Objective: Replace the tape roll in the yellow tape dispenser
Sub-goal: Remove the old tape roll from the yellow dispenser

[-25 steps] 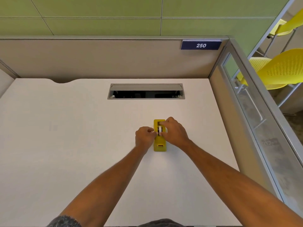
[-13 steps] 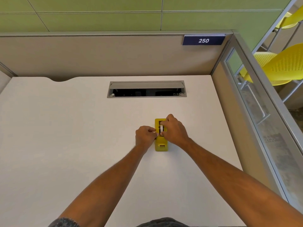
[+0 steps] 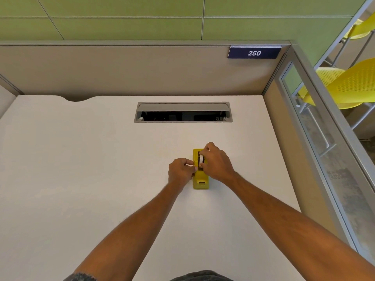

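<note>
The yellow tape dispenser stands on the white desk, its cutter end toward me. A white tape roll sits upright in the dispenser's slot. My right hand curls over the dispenser from the right, thumb and fingers pinching the roll. My left hand is closed against the dispenser's left side, fingertips pressing on its wall. Most of the roll is hidden by my right fingers.
A grey cable tray opening is set into the desk behind the dispenser. A beige partition with a "250" sign closes the back; a glass panel bounds the right side. Yellow chairs stand beyond it.
Both hands stay on the dispenser in almost the same pose. My right fingers have settled a little lower around the roll.
</note>
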